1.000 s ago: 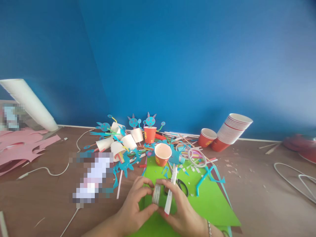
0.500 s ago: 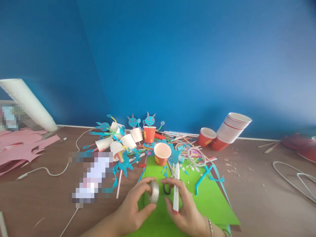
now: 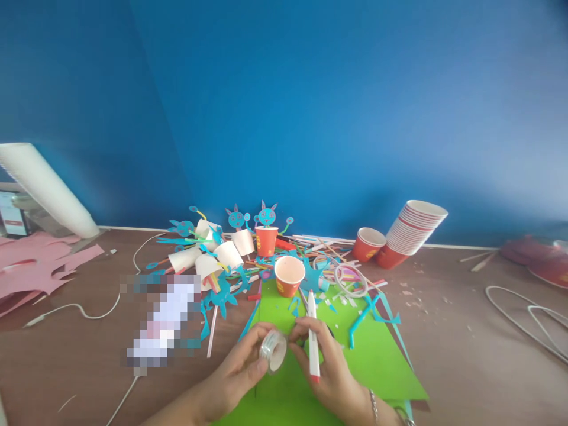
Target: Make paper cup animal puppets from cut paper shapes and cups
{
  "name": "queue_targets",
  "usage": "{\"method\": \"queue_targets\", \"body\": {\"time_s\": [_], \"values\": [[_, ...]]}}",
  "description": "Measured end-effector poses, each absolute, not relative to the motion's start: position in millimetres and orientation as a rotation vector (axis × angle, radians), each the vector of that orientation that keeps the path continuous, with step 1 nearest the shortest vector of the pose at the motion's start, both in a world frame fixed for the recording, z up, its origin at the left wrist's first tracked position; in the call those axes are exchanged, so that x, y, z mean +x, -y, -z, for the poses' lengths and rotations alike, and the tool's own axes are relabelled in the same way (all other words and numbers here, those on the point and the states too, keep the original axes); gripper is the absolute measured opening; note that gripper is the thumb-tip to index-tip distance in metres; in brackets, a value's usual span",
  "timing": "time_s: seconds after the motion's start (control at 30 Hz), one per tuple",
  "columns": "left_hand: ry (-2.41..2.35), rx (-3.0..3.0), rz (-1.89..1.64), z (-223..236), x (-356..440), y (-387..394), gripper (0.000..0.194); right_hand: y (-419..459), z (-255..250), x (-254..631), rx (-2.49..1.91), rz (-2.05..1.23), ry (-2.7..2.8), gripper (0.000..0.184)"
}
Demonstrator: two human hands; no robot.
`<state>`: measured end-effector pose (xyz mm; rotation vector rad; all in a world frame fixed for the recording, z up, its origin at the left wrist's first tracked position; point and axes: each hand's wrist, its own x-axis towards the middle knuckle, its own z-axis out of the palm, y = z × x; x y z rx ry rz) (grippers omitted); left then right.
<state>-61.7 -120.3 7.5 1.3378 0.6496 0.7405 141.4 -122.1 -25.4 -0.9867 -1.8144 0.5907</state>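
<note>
My left hand (image 3: 239, 373) grips a roll of clear tape (image 3: 273, 351) between thumb and fingers, its round opening turned toward me. A white marker with red ends (image 3: 313, 349) lies across my right hand (image 3: 332, 367), held upright between the fingers. The right thumb and index fingertip meet close to the tape's right edge; whether they pinch a strip of tape is too small to tell. Both hands are above green paper (image 3: 377, 367). Scissors (image 3: 331, 333) lie partly hidden behind my right hand. A red paper cup (image 3: 289, 278) stands just beyond.
Behind are cups with blue paper animal faces (image 3: 267, 216), straws and blue scraps. A bent blue straw (image 3: 355, 328) lies at right. Further right stand a single cup (image 3: 369, 245) and a leaning cup stack (image 3: 410, 234). Left are a pixelated device (image 3: 166, 322), a cable and pink paper (image 3: 39, 260).
My left hand has turned the tape roll so its open side faces me more. My right thumb and fingertip have closed together and come nearer to the tape.
</note>
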Motion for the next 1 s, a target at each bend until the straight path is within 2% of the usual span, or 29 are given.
{"method": "queue_targets", "body": {"time_s": [0.43, 0.63, 0.87, 1.0], "values": [[-0.634, 1.380, -0.743, -1, -62, 119, 0.046, 120, 29, 145, -1.048, -0.499, 1.812, 0.035], [-0.713, 1.515, -0.878, 16, -65, 117, 0.027, 118, 22, 148, -1.113, -0.465, 1.730, 0.026], [-0.801, 1.330, -0.915, 22, -52, 116, 0.043, 131, 11, 143, -0.833, -0.360, 2.078, 0.041], [-0.821, 1.282, -0.940, 26, -46, 117, 0.044, 132, 15, 135, -0.854, -0.418, 2.026, 0.036]]}}
